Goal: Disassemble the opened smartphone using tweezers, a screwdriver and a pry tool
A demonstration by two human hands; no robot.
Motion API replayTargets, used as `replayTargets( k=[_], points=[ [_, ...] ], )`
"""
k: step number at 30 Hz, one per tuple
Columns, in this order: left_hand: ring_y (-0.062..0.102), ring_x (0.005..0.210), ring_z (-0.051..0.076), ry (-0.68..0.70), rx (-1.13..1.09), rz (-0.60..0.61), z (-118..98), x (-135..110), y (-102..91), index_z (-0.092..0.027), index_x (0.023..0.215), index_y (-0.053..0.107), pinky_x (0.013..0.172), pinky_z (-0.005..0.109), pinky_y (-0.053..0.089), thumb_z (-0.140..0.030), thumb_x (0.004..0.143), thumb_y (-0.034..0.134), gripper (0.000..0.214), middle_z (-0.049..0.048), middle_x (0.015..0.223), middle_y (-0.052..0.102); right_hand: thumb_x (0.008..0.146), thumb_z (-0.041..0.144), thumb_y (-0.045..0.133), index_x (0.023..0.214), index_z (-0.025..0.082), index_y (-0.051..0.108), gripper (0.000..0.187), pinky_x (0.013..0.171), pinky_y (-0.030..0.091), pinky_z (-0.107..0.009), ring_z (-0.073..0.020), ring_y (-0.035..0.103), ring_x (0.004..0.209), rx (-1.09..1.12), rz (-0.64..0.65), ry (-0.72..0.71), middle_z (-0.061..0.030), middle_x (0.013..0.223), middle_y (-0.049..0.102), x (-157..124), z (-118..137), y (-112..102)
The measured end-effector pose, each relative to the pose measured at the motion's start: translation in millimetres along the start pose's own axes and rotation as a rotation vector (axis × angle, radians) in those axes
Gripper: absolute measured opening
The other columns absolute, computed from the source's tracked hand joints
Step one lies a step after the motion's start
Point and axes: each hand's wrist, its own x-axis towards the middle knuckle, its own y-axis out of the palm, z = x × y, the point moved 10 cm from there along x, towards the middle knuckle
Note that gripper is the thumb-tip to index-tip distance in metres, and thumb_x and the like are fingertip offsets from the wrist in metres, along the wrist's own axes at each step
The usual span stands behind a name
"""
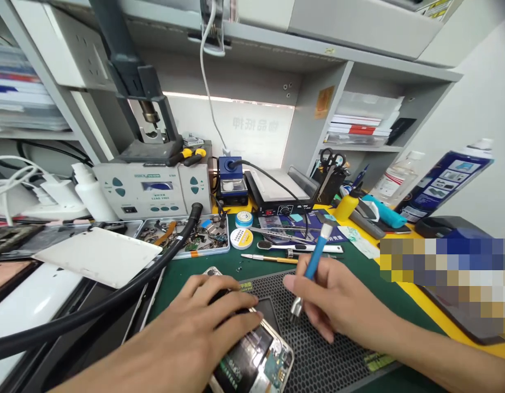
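Observation:
My left hand [207,316] lies across an opened phone [283,355], its fingers curled over the phone's edge and gripping it. The phone's black battery and part of its green circuit board show; my palm and fingers hide the rest. My right hand [334,289] pinches a blue-handled brush [315,259], held tilted, with a flat pale end up and a metal-collared end down. The lower end is just right of the phone, over a black honeycomb mat [326,349]. A dark flat piece [269,312] lies by my left fingertips.
A black hose [154,278] crosses the left side, over phone panels. Behind stand a hot-air station [149,188], a parts tray [211,240], round tins [241,238], a toothbrush [318,248], a knife [272,258] and a heating plate [283,191]. Bottles and a spray can [444,180] stand right.

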Motion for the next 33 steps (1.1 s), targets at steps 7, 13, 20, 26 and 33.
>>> replayTargets(
  k=[7, 13, 20, 26, 33],
  points=[
    [0.052, 0.136, 0.023, -0.116, -0.081, 0.249, -1, 6, -16.8, -0.036, 0.141, 0.052, 0.122, 0.048, 0.030, -0.025, 0.084, 0.067, 0.060, -0.0025, 0.146, 0.057, 0.094, 0.028, 0.061, 0.052, 0.021, 0.045, 0.045, 0.029, 0.022, -0.013, -0.0015, 0.031, 0.025, 0.052, 0.062, 0.023, 0.0093, 0.033, 0.048, 3, 8, 0],
    [0.043, 0.143, 0.027, -0.114, 0.084, 0.393, -14, 15, -7.9, -0.034, 0.147, 0.044, 0.123, 0.052, 0.026, -0.009, 0.060, 0.056, 0.092, -0.0005, 0.153, 0.049, 0.094, 0.029, 0.060, 0.050, 0.020, 0.049, 0.046, 0.025, 0.022, -0.013, -0.0034, 0.038, 0.026, 0.065, 0.077, 0.009, 0.0083, 0.035, 0.046, 7, 5, -3],
    [0.061, 0.109, 0.024, -0.262, 0.102, 0.319, -9, 13, -17.5, -0.030, 0.124, 0.056, 0.100, 0.042, 0.053, -0.017, 0.061, 0.060, 0.064, 0.0020, 0.118, 0.059, 0.095, 0.028, 0.058, 0.052, 0.020, 0.050, 0.044, 0.026, 0.023, -0.014, -0.0041, 0.039, 0.027, 0.129, 0.087, -0.028, 0.0066, 0.038, 0.049, 8, 3, -6],
    [0.057, 0.110, 0.027, -0.301, 0.313, 0.100, -19, 13, -27.2, -0.029, 0.137, 0.047, 0.094, 0.047, 0.054, -0.015, 0.066, 0.060, 0.074, 0.0065, 0.124, 0.051, 0.099, 0.032, 0.054, 0.059, 0.022, 0.047, 0.041, 0.028, 0.024, -0.014, -0.0037, 0.036, 0.027, 0.194, -0.015, -0.078, 0.0079, 0.035, 0.049, 0, 15, -18],
    [0.058, 0.105, 0.029, -0.140, 0.534, -0.027, -40, 14, -25.4, -0.019, 0.143, 0.043, 0.087, 0.043, 0.057, -0.015, 0.072, 0.064, 0.074, 0.0086, 0.122, 0.060, 0.099, 0.042, 0.057, 0.071, 0.022, 0.044, 0.037, 0.033, 0.029, -0.014, -0.0034, 0.043, 0.032, 0.252, -0.112, -0.226, 0.0106, 0.045, 0.051, -8, 28, -30]
  ],
)
